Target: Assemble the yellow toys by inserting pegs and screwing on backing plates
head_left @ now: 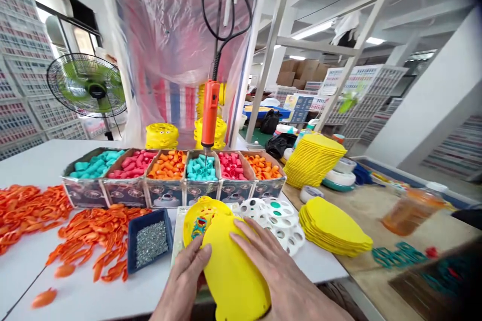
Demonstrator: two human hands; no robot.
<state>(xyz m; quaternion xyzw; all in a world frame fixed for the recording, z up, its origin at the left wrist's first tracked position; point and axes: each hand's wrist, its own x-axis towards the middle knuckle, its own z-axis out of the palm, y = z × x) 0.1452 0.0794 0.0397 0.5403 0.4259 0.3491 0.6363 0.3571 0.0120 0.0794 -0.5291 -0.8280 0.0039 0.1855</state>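
Note:
A flat yellow plastic panel (235, 273) is tilted at the front of the table between my two hands. My left hand (184, 271) grips its left edge, thumb and fingertips close together. My right hand (269, 261) holds its right side, fingers stretched over the top face and thumb hidden. Partly covered by the panel lies a round yellow shell (209, 205) with teal and orange pieces (199, 226) inside. Just behind my right hand are white plates with round holes (274, 215). An orange electric screwdriver (210, 115) hangs above, bit down.
Divided boxes (163, 193) of teal, pink and orange parts line the back. Left are a blue tray (131, 246) of small screws and orange piles (94, 235). Right are stacked yellow panels (331, 225), teal frames (399, 255) and an orange-liquid bottle (410, 210).

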